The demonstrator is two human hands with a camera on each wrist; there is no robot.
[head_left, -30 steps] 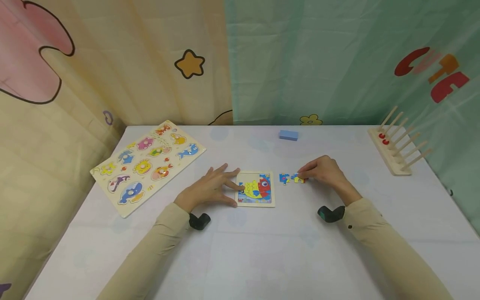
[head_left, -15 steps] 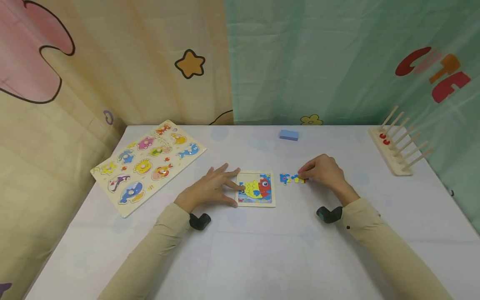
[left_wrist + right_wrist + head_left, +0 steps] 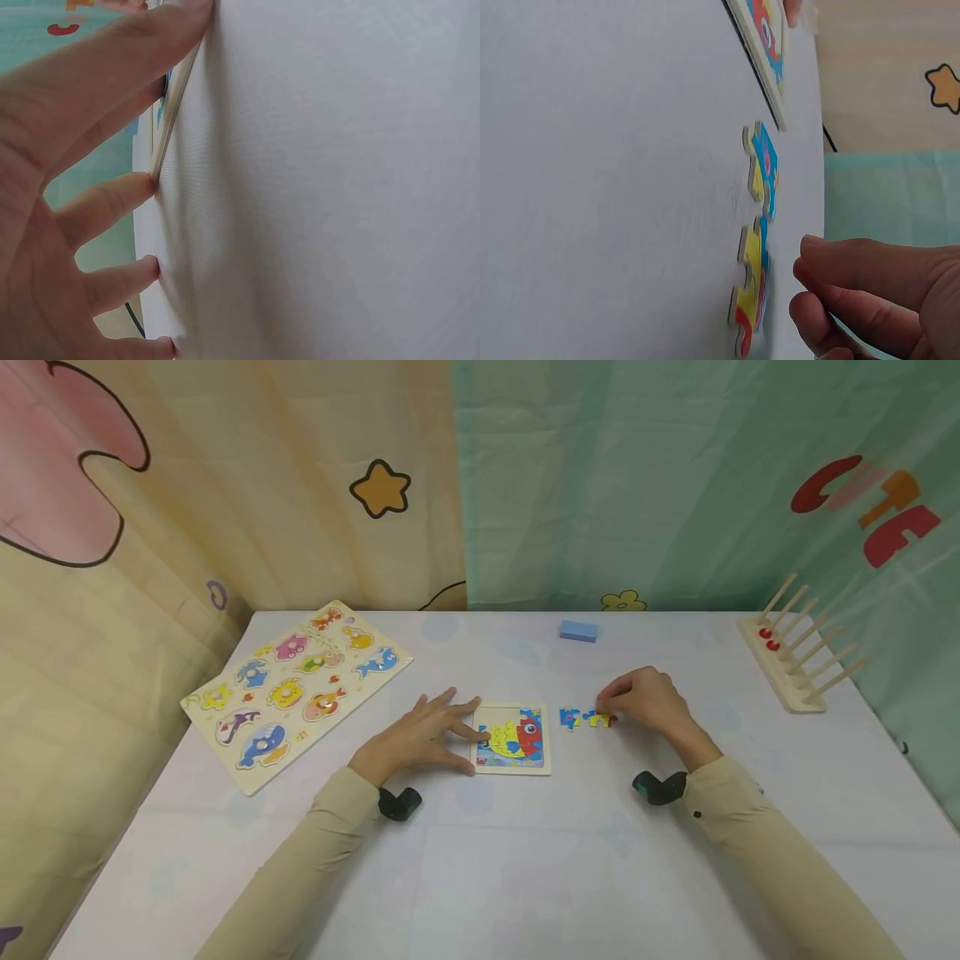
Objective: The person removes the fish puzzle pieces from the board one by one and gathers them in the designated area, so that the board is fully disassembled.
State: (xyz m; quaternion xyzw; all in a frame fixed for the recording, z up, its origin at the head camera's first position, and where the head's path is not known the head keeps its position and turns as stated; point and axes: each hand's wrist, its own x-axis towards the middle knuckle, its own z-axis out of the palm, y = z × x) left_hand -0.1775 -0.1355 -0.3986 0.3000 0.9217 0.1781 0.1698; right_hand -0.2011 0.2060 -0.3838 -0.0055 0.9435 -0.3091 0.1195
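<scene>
In the head view a fish jigsaw puzzle in a pale wooden frame (image 3: 512,771) lies mid-table, its upper left part showing bare board. My left hand (image 3: 422,737) has its fingers spread at the frame's left side, the index finger reaching over onto the picture. Just right of the frame are a blue puzzle piece (image 3: 569,718) and a yellow, blue and red puzzle piece (image 3: 754,285). My right hand (image 3: 648,703) is bent over the second piece. In the right wrist view its thumb and fingertips (image 3: 814,259) are close above that piece, with a gap between.
A peg puzzle board (image 3: 296,693) with sea animals lies at the left. Toward the back sits a small blue block (image 3: 578,631). At the far right stands a wooden rack (image 3: 783,664) with upright pegs and red beads. Patterned curtains (image 3: 600,485) hang behind the table.
Both hands stay almost in place. The right hand's piece has shifted only slightly, and the frame and left hand look unmoved.
</scene>
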